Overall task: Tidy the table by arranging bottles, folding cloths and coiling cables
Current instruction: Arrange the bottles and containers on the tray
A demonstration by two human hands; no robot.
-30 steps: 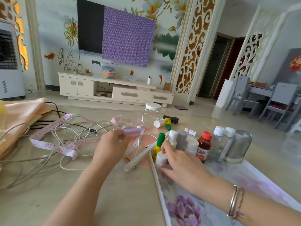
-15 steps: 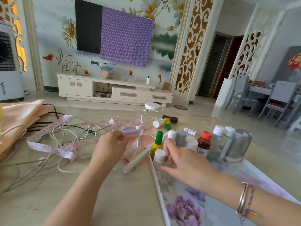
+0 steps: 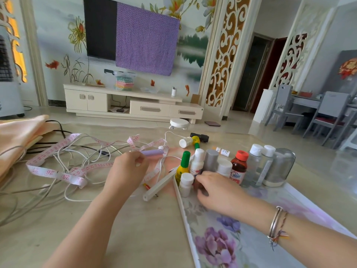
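Left hand (image 3: 127, 169): fingers curled, pinching one end of a lilac tube (image 3: 152, 152), which points right, away from the palm, above the tabletop (image 3: 135, 229).

Right hand (image 3: 216, 192): fingers bent and pressed against the base of the bottle cluster. The fingertips lie beside a small white-capped bottle (image 3: 185, 184) and touch the foot of a white bottle (image 3: 197, 161); whether they close fully round either one cannot be told. A bangle (image 3: 275, 222) and a thread bracelet sit on that wrist.

Count of upright bottles on the floral tray (image 3: 222, 244), at its far-left corner: eight visible. These are:
- one green-capped yellow bottle (image 3: 183, 165);
- the small white-capped bottle in front of it;
- the white bottle;
- one grey-capped bottle (image 3: 211, 160);
- one white-lidded bottle (image 3: 224, 168) partly hidden behind the hand;
- one red-capped brown bottle (image 3: 238, 167);
- two clear bottles with white caps (image 3: 255, 163).

One glass jar (image 3: 278, 167) stands at the right end of the row. One further white bottle (image 3: 185, 142) lies on its side beyond the tray, well apart from both hands.

One pink measuring tape (image 3: 58, 173) and several tangled white cables (image 3: 63, 161) lie left of the left hand. One peach cloth (image 3: 17, 134) sits at the far left edge. One white bar (image 3: 160, 185) lies between the two hands, just beside the tray rim.
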